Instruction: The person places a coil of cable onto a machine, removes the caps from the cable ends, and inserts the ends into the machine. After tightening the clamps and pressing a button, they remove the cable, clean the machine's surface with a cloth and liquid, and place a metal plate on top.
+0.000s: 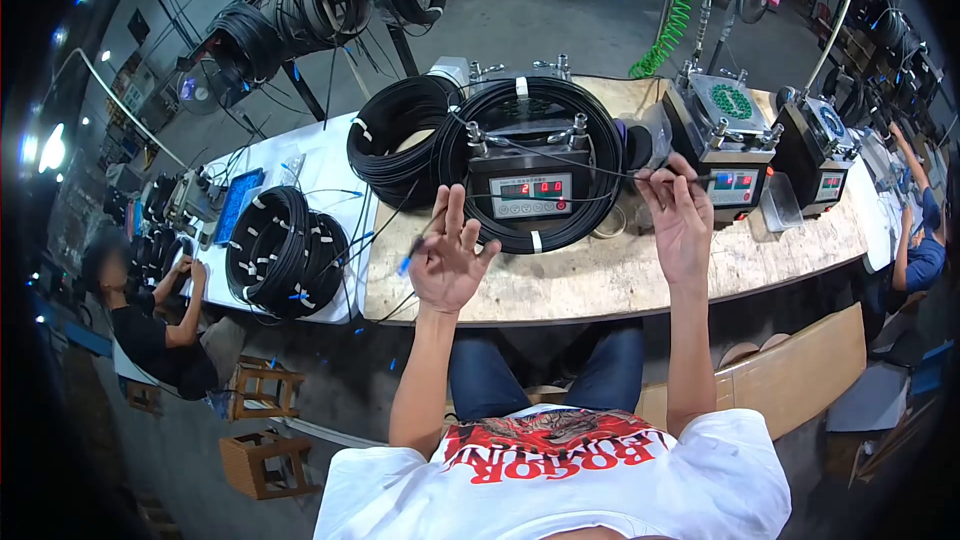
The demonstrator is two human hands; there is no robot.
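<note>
My left hand (447,265) is raised palm toward me over the front of the wooden table. Its thumb and forefinger pinch a thin black cable, with a blue tip (404,266) beside them, while the other fingers stand apart. At the right, my right hand (684,230) is up with its fingertips closed on a thin black cable whose dark end shows by the thumb. Between the hands stands a machine with a lit control panel (530,196). A large coil of black cable (535,241) rings this machine, and thin cable crosses in front of it.
More coiled cable (385,175) lies left of the machine, with another bundle (270,250) on the white table. Two similar machines (725,155) (822,155) stand to the right, near a clear plastic tray (782,205). A co-worker (160,330) sits left; another person (925,230) is far right.
</note>
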